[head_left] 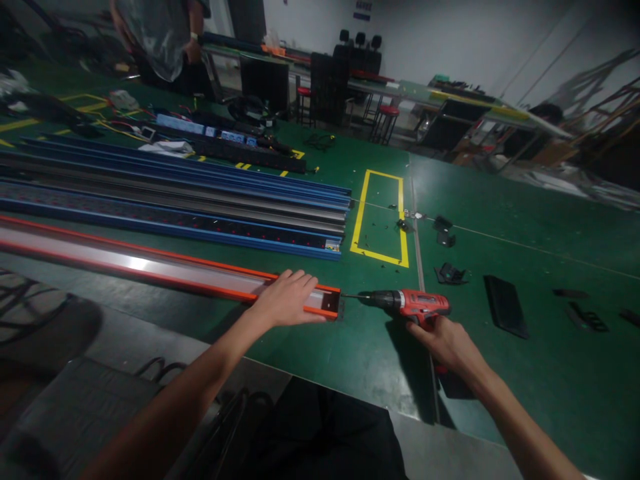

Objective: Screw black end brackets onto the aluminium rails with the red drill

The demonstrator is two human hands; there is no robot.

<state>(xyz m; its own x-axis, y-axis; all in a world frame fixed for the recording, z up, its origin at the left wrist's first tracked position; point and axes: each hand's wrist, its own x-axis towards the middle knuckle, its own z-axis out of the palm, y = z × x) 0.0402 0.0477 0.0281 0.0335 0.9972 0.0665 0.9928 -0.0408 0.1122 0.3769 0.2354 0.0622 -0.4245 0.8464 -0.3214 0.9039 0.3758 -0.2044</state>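
Note:
A long orange-edged metal profile (200, 275) lies along the front of the green table, a dark end piece (340, 308) at its right end. My left hand (287, 298) lies across the profile close to that end, fingers over the far edge and thumb along the near side, gripping it. In my right hand (447, 340) is a red and black cordless drill (423, 304), held by its handle and pointing left. Its long thin bit (355, 296) reaches to the profile's end; whether it sits in a screw is too small to tell.
Several blue and black profiles (175, 193) lie behind the orange one. A yellow tape rectangle (355, 233) marks the table. Small black brackets (450, 273) and a flat black piece (505, 307) lie to the right. A person (160, 40) stands across the table at the back left.

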